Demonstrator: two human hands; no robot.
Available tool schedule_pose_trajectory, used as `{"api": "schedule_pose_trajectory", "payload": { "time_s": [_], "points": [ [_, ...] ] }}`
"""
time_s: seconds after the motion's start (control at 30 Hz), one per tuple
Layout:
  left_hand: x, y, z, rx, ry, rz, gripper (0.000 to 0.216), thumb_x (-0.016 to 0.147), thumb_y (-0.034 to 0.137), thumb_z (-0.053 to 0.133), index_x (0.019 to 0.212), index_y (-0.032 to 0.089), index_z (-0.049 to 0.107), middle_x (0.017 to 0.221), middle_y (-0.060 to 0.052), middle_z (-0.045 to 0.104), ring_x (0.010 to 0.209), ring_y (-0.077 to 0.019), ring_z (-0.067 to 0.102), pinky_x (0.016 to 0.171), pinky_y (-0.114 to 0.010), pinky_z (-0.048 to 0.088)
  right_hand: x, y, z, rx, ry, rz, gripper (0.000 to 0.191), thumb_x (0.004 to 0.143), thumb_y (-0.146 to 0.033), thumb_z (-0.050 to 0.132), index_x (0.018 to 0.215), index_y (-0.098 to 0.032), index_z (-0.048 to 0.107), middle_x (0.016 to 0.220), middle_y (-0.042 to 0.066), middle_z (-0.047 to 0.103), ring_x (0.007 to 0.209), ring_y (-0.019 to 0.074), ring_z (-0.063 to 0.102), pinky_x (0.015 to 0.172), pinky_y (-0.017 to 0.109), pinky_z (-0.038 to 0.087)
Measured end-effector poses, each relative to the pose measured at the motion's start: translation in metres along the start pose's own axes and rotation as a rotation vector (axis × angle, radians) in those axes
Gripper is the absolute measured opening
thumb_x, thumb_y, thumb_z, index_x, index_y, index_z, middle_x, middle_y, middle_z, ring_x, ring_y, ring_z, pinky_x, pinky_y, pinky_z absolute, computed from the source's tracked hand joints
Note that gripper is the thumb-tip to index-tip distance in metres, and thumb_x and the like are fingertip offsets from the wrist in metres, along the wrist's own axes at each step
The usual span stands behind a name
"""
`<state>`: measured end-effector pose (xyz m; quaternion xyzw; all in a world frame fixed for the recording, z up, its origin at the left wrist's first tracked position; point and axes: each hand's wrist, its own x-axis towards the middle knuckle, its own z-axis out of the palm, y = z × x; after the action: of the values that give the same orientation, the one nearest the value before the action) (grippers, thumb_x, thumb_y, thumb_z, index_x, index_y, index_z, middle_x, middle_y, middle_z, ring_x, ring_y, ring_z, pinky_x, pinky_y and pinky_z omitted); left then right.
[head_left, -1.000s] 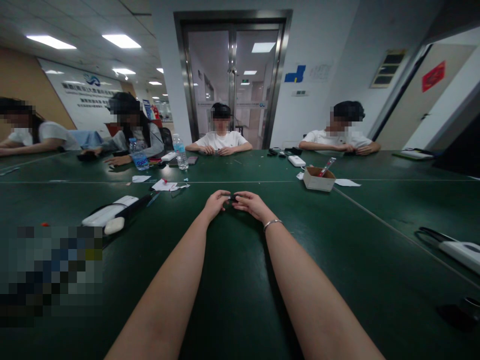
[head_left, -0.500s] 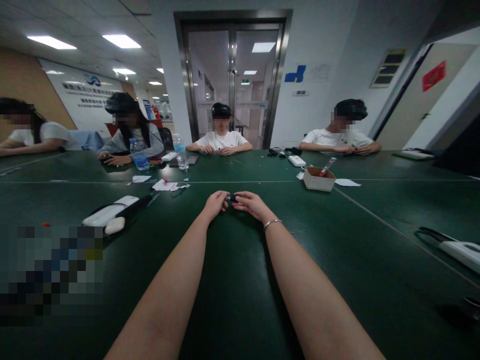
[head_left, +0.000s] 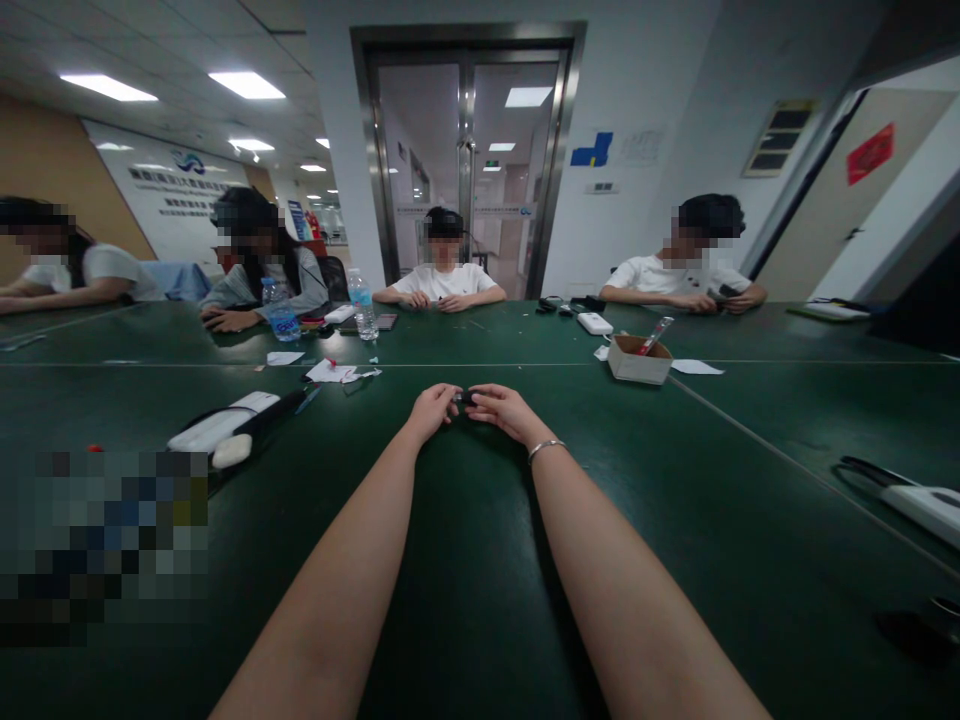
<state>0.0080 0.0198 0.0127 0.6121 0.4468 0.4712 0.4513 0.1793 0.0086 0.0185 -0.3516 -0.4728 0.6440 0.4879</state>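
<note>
- Barely shifted over the last second: left hand (head_left: 433,408) and right hand (head_left: 504,408) parked at the same spot mid-worktop (head_left: 480,600), fingertips meeting over a small dark part (head_left: 465,398).
- Pinched from both sides, fingers narrow and curled close round it; too small and shadowed to tell what kind of piece.
- Held between the two sets of fingertips, low over the green surface; touching it or just clear, cannot tell.
- Best done, judging from this pose, with both forearms resting on the worktop for steadiness and a light grip, keeping the part low so a slip lands it close by.
- Worth tilting it toward the ceiling lights: dark on dark green, easy to lose sight of.
- Showing now a pale glint by the left fingertips, not there a second ago, when a small gap sat open between the hands.
- Tipped very slightly, too, the whole view: doorway and ceiling a touch lower than before.
- Across the worktop, changed as well: person (head_left: 686,275) at far right now with hands closed round something dark, earlier lying flatter.
- Unmoved: box (head_left: 637,360), bottles (head_left: 363,305), white device (head_left: 217,430) at left, bracelet (head_left: 545,448) on the right wrist.
</note>
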Motion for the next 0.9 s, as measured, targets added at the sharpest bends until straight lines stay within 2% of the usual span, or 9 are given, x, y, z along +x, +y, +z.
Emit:
{"api": "schedule_pose_trajectory", "payload": {
  "time_s": [0.13,0.63,0.8,0.9],
  "points": [
    [-0.001,0.000,0.000,0.015,0.007,-0.002,0.023,0.083,0.028,0.051,0.097,0.014,0.062,0.066,0.000,0.055,0.047,-0.0064,0.047,0.044,-0.017,0.041,0.000,0.000,0.000,0.008,-0.002,-0.002,0.017,0.078,-0.004,0.064,0.094,-0.011,0.062,0.088,0.009,0.068,0.074,0.0167,0.069,0.072,0.028,0.058],
    [-0.001,-0.001,0.001,-0.007,0.014,-0.002,0.025,0.082,0.030,0.051,0.096,0.013,0.062,0.064,0.000,0.052,0.046,-0.0065,0.045,0.042,-0.017,0.039,-0.002,-0.001,0.002,0.007,0.005,0.010,0.016,0.080,-0.002,0.060,0.094,-0.010,0.061,0.084,0.009,0.068,0.071,0.0155,0.069,0.067,0.024,0.058],
    [-0.003,0.003,0.001,-0.011,0.015,-0.009,0.022,0.075,0.019,0.056,0.096,0.014,0.062,0.070,-0.001,0.056,0.056,-0.0083,0.050,0.046,-0.017,0.042,0.000,0.000,0.001,0.008,0.008,0.009,0.018,0.078,-0.004,0.065,0.094,-0.010,0.061,0.084,0.009,0.068,0.071,0.0161,0.069,0.071,0.027,0.059],
    [-0.005,0.007,0.001,-0.007,0.013,-0.005,0.022,0.074,0.016,0.056,0.095,0.014,0.062,0.069,0.000,0.056,0.054,-0.0077,0.049,0.046,-0.017,0.041,0.001,0.001,0.000,-0.001,0.002,0.012,0.016,0.079,-0.005,0.064,0.094,-0.010,0.062,0.084,0.008,0.069,0.070,0.0154,0.069,0.070,0.026,0.059]
  ]
}}
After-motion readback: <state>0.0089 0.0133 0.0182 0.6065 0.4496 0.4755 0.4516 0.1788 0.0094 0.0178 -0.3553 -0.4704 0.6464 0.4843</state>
